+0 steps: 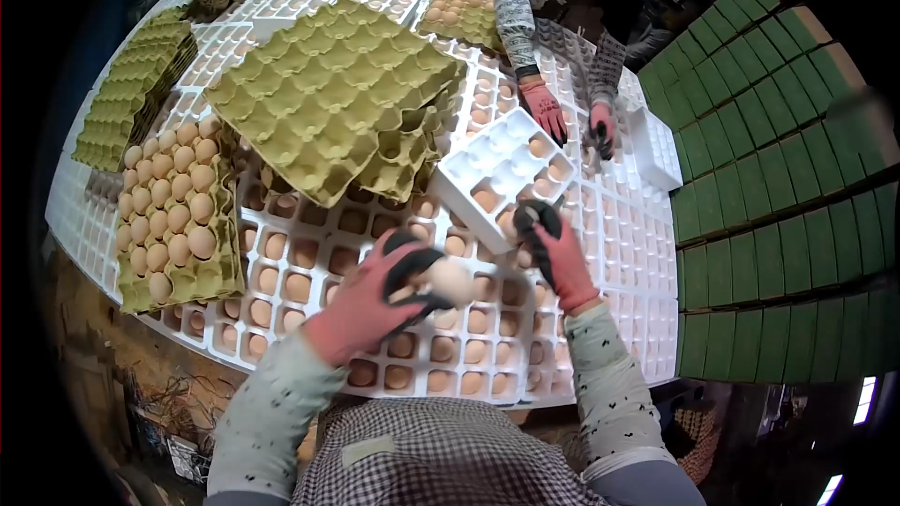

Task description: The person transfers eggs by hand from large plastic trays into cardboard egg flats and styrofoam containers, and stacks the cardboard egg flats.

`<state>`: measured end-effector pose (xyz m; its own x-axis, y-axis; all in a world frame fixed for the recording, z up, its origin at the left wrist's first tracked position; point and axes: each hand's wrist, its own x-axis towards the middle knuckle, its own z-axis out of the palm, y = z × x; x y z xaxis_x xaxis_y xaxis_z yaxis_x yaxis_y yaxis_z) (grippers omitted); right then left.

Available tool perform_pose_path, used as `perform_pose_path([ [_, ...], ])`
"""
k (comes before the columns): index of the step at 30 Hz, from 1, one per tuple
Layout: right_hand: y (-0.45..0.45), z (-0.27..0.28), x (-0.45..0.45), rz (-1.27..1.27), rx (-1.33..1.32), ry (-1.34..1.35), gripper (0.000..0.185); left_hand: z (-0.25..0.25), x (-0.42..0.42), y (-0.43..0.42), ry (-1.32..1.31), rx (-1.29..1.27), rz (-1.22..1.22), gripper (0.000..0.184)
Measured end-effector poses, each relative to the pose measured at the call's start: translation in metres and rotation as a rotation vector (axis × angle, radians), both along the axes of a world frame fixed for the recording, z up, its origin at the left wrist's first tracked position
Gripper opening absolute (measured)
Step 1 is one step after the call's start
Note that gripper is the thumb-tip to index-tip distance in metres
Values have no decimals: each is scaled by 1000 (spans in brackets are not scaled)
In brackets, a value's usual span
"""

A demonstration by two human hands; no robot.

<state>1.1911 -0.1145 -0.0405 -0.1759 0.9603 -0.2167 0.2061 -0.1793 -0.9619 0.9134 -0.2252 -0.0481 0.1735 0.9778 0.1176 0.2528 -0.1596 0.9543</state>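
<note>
My left hand [380, 295], in a pink glove with dark fingertips, is closed round a pale egg [450, 282] above the white foam trays [375, 349] of eggs. My right hand [553, 248], gloved alike, is at the near edge of a small white foam box [459, 189]. Its fingers are curled and blurred, and what they hold, if anything, is hidden. A few eggs sit in the box's compartments. Left of my hands lies a green-yellow carton tray [230, 262] filled with many eggs.
A stack of empty pulp trays [328, 94] rises beyond my left hand, with more stacks [136, 84] at the left. Across the table a co-worker's gloved hands [544, 111] reach in. Another foam box [656, 145] lies at right, beside stacked green cartons [778, 197].
</note>
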Motion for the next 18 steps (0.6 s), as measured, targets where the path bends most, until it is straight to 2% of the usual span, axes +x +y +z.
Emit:
perform_pose_path([
  [2,45,1,12,75,464,-295,37,22,44,54,499,251,124,50],
  [3,66,-2,12,118,560,-402,44,21,61,85,783,373,195,41],
  [4,84,-3,11,217,758,-685,49,13,74,115,1067,495,261,31],
  [6,109,-3,1,479,771,-1080,54,-4,86,162,1309,310,242,19],
  [8,132,-14,-1,459,827,-1142,57,3,84,176,1276,210,185,16],
  [10,149,-17,-4,324,842,-1084,54,6,91,190,1129,397,240,21],
  [11,157,-28,-2,286,867,-1073,50,-4,90,204,1111,534,149,29],
  [12,164,-43,-1,247,889,-1061,47,-10,93,210,1176,505,47,34],
  [14,174,-77,6,74,821,-748,41,-19,100,223,1177,293,31,36],
  [16,181,-91,13,18,755,-540,39,-18,110,246,1050,340,170,37],
  [17,185,-99,13,-35,796,-565,37,-11,121,255,914,337,226,38],
  [18,186,-107,11,-78,830,-589,35,-23,130,270,798,455,275,39],
])
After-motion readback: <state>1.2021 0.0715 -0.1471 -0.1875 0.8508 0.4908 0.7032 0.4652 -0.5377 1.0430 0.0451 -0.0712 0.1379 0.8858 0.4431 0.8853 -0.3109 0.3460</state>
